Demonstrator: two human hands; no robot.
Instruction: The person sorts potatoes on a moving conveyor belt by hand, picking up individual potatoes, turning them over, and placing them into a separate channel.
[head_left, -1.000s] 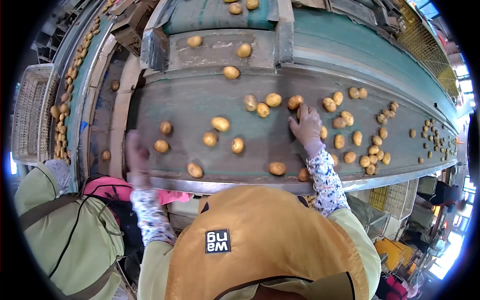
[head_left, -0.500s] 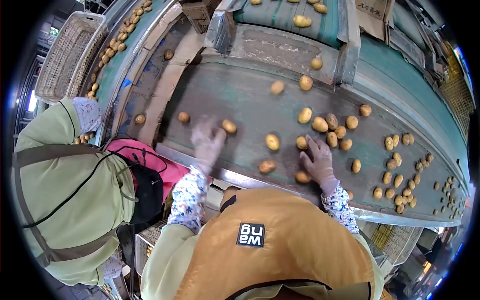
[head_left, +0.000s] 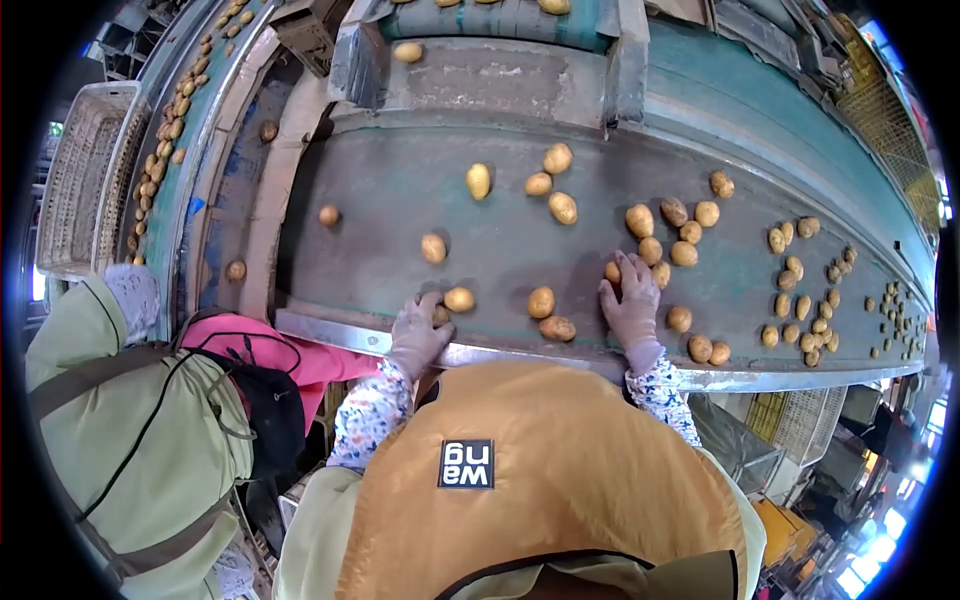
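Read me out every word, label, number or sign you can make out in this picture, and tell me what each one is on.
"wang": white letters on a small black patch, seen upside down, sewn on the orange hat of the person wearing the camera.
No other text, number or sign can be read anywhere else in the view.

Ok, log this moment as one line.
left hand: touching potato at near edge | right hand: spread, beside another potato | conveyor belt: loose potatoes | co-worker: on left

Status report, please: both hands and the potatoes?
Left hand at belt edge, beside potato. Right hand spread flat, fingertips at another potato. Co-worker close on left.
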